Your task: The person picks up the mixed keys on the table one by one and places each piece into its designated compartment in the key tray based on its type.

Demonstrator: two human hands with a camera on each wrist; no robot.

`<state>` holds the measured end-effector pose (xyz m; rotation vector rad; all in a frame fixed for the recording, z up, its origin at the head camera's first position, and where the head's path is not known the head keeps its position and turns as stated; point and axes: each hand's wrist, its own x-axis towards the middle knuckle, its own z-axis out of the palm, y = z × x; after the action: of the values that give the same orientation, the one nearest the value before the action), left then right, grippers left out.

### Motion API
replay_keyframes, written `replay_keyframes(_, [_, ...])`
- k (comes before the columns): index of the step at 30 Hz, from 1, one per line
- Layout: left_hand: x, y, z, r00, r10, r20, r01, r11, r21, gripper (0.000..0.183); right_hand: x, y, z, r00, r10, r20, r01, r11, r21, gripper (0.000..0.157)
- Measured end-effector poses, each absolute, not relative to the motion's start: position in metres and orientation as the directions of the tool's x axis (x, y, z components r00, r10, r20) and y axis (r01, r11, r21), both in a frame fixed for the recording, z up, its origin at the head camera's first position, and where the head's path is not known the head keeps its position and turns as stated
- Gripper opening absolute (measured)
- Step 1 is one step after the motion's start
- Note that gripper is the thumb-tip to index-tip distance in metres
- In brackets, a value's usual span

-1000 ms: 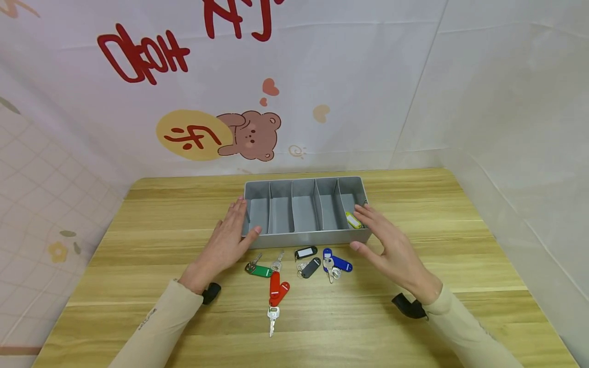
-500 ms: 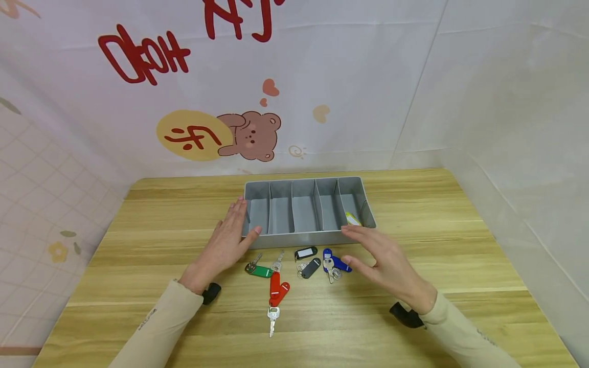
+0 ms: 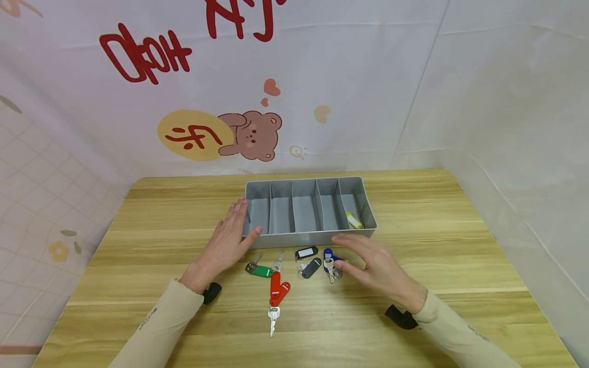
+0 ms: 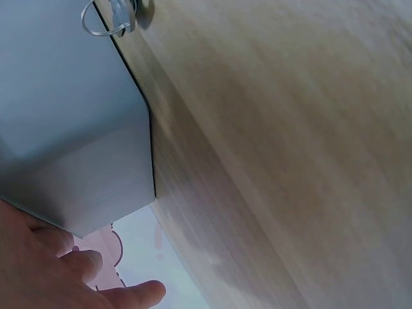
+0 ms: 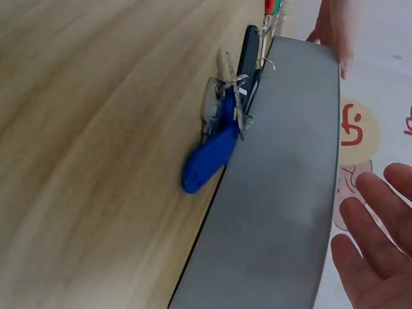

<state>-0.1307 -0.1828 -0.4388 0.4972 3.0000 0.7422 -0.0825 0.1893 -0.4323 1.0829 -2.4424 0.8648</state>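
Right fingers (image 3: 355, 241) now nearer two blue tags (image 3: 327, 252)

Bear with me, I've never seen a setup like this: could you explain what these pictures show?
There is no machine here: a person works bare-handed. The wide picture is taken from the head, looking forward and down; the other two are taken from the left and right wrists.

On a wooden table stands a gray tray with five compartments. A yellow tag lies in the rightmost one. In front of the tray lie keys with a green tag, red tags, dark tags and blue tags.

The left hand lies at the tray's left end; the right hand is by the blue tags. Neither appears to hold anything.
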Motion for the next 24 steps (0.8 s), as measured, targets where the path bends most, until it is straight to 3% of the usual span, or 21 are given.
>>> replay_keyframes(24, [-0.131, -0.183, -0.439, -0.947, 0.311, 0.077, 0.311, 0.836, 0.452, 0.089, -0.089, 0.175, -0.442, -0.752, -0.581, 0.312, -0.654, 0.596, -0.466, 0.042])
